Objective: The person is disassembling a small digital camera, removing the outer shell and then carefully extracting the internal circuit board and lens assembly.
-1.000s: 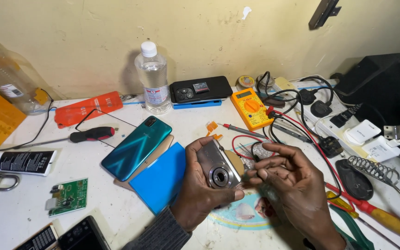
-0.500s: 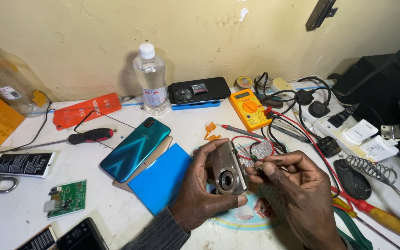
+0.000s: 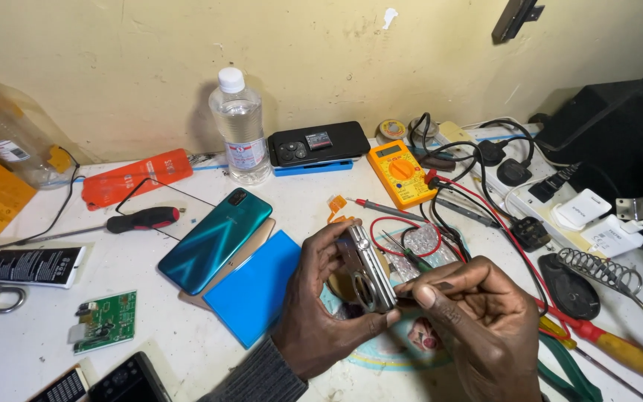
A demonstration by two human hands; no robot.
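Observation:
My left hand (image 3: 321, 309) grips a small silver compact camera (image 3: 368, 269), held on edge above the white table with its round lens ring facing left. My right hand (image 3: 478, 324) pinches a thin metal tool whose tip touches the camera's right edge; most of that tool is hidden by my fingers. A pair of tweezers (image 3: 405, 251) lies just behind the camera on a clear plastic bag (image 3: 426, 242). Red and black probe leads curl around that bag.
A teal phone (image 3: 213, 240) rests on a blue pad (image 3: 256, 286) to the left. Behind stand a water bottle (image 3: 241, 126), a black phone (image 3: 318, 143) and a yellow multimeter (image 3: 402, 173). A red-handled screwdriver (image 3: 610, 347), soldering stand (image 3: 597, 269) and plugs crowd the right; a green circuit board (image 3: 106, 321) lies front left.
The left hand has turned the camera from lens-up to standing on its edge. The right hand has closed in and brought a thin tool against the camera's side.

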